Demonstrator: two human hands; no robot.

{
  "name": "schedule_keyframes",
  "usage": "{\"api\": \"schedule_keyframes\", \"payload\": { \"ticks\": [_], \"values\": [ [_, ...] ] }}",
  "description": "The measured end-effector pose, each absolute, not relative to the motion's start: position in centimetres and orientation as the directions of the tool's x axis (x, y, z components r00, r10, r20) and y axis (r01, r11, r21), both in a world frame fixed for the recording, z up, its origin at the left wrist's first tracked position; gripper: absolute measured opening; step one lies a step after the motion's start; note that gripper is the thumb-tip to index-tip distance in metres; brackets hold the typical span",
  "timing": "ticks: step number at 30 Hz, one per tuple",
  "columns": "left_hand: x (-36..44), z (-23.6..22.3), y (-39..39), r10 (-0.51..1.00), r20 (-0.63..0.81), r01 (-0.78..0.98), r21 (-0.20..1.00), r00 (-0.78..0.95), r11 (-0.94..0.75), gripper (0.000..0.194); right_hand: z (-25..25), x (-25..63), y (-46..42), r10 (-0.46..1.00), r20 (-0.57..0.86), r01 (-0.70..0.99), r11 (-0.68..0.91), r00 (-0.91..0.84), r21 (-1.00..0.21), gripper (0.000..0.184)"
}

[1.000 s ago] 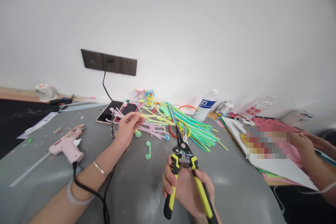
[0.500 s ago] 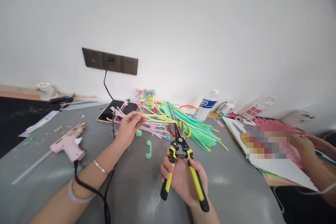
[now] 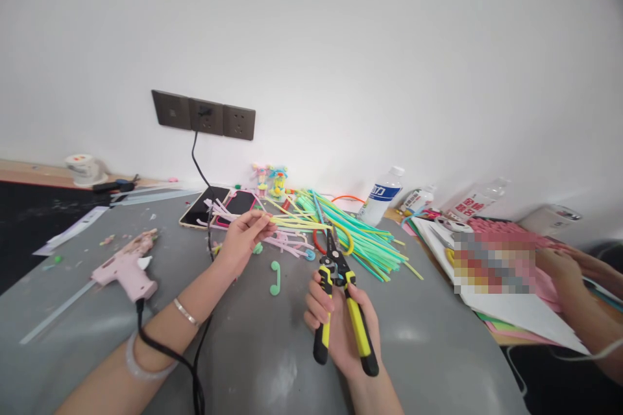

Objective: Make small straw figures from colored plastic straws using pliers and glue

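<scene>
Yellow stems (image 3: 306, 225): over worktop (image 3: 257, 350), toward far edge; long axis left-right, from left hand (image 3: 246, 240), fingertips pinched on them, to the tips of the pliers (image 3: 335, 259); contact unclear. My right hand (image 3: 348, 324) lies below their free end, curled round both part-spread handles. Bottle (image 3: 382, 198), far right corner: blue label, "力" legible. Second bottle (image 3: 474, 201), farther right: red characters, unread.

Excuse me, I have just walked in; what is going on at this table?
A person's left hand pinches thin yellow stems, while the right hand holds yellow-and-black pliers, handles apart. The pliers' tips are near the stems' far ends; whether they touch is unclear. A green and yellow pile of stems lies behind the pliers, and a pink glue gun rests on the table to the left.
</scene>
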State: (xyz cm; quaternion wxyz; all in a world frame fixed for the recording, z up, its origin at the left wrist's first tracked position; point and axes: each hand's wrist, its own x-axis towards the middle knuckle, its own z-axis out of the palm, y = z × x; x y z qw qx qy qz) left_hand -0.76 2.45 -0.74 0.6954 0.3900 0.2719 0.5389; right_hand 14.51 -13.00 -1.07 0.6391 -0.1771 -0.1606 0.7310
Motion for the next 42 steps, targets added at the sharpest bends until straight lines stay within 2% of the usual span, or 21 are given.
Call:
{"api": "schedule_keyframes", "payload": {
  "ticks": [5,12,15,18,21,23,25,27,28,29,30,31,33,36,38,42],
  "values": [
    [-0.7,-0.9,2.3,0.957,0.057,-0.513,0.852,0.284,0.102,0.031,-1.4,14.1,-13.0,0.993,-0.085,-0.899,-0.105,-0.076,-0.426,0.023],
    [-0.6,-0.4,2.2,0.965,0.045,-0.521,0.848,0.26,0.1,0.034,-1.1,13.7,-13.8,0.995,-0.05,-0.857,-0.096,-0.083,-0.507,0.024],
    [-0.8,-0.3,2.4,0.971,0.038,-0.53,0.842,0.238,0.097,0.036,-1.1,14.0,-14.2,0.996,-0.036,-0.862,-0.091,-0.084,-0.498,0.019],
    [-1.1,-0.2,2.6,0.979,0.033,-0.539,0.838,0.203,0.084,0.038,-1.1,14.8,-14.2,0.998,-0.061,-0.871,-0.038,-0.01,-0.49,0.016],
    [-1.2,-0.1,2.7,0.975,0.033,-0.481,0.873,0.22,0.079,0.038,-0.8,16.2,-14.2,0.992,-0.107,-0.817,-0.005,0.069,-0.577,0.024],
    [-1.2,-0.2,2.5,0.959,0.065,-0.381,0.923,0.275,0.047,0.037,-0.4,17.7,-14.2,0.985,-0.129,-0.725,-0.006,0.114,-0.689,0.034],
    [-1.0,-0.4,2.3,0.929,0.122,-0.272,0.962,0.35,-0.024,0.034,-0.2,19.6,-14.4,0.967,-0.147,-0.555,-0.008,0.206,-0.832,0.039],
    [-0.9,-0.7,2.1,0.891,0.165,-0.191,0.977,0.422,-0.09,0.031,-0.2,22.1,-14.6,0.921,-0.121,-0.234,-0.033,0.371,-0.972,0.04],
    [-0.9,-0.8,2.0,0.873,0.176,-0.158,0.981,0.456,-0.115,0.029,-0.3,23.4,-14.8,0.892,-0.065,0.002,-0.074,0.448,-0.997,0.041],
    [-0.9,-1.0,2.0,0.854,0.183,-0.122,0.982,0.487,-0.141,0.026,-0.6,24.7,-14.9,0.882,0.003,0.25,-0.13,0.472,-0.96,0.041],
    [-1.0,-1.1,2.0,0.836,0.19,-0.076,0.981,0.515,-0.176,0.024,-0.9,26.0,-15.0,0.869,0.084,0.458,-0.172,0.487,-0.872,0.043],
    [-1.0,-1.2,1.9,0.819,0.203,-0.021,0.974,0.537,-0.227,0.021,-1.4,27.1,-15.0,0.872,0.146,0.616,-0.203,0.467,-0.761,0.045],
    [-1.1,-1.2,1.8,0.783,0.239,0.09,0.932,0.575,-0.351,0.017,-2.5,28.8,-15.0,0.872,0.241,0.814,-0.254,0.427,-0.523,0.044],
    [-1.2,-0.9,1.5,0.739,0.288,0.196,0.848,0.609,-0.492,0.015,-4.3,29.9,-15.0,0.897,0.242,0.908,-0.293,0.37,-0.3,0.044],
    [-1.2,-0.9,1.4,0.721,0.305,0.226,0.812,0.622,-0.538,0.015,-5.1,29.8,-15.0,0.897,0.247,0.917,-0.304,0.368,-0.259,0.046],
    [-1.5,-1.2,1.6,0.715,0.324,0.301,0.743,0.62,-0.598,0.012,-6.0,29.0,-15.2,0.866,0.316,0.913,-0.316,0.389,-0.258,0.054]
  ]
}}
